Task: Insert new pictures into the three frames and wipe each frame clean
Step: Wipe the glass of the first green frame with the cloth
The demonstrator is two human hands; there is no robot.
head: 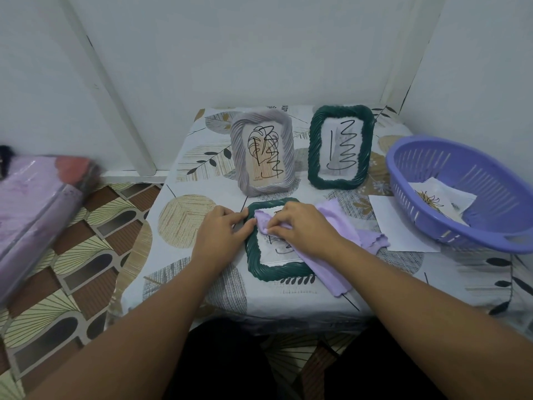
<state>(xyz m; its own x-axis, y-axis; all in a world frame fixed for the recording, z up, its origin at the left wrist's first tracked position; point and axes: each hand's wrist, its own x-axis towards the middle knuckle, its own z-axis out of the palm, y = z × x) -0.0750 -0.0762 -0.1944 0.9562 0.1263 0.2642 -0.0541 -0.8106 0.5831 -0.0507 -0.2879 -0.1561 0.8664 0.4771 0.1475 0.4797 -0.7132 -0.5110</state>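
Note:
A dark green frame (277, 269) lies flat on the table in front of me with a line-drawing picture inside. My left hand (222, 232) holds its upper left edge, thumb and fingers curled on the rim. My right hand (302, 226) pinches a lilac cloth (331, 272) and presses it on the frame's glass near the top. A grey frame (263, 151) and a second green frame (340, 147) stand upright at the back, each showing a black line drawing.
A purple plastic basket (467, 192) with loose pictures in it sits at the right, resting on a white sheet (403, 235). The table (178, 223) has a leaf-patterned cover. A pink wrapped bundle (37, 203) lies at the left over the patterned floor.

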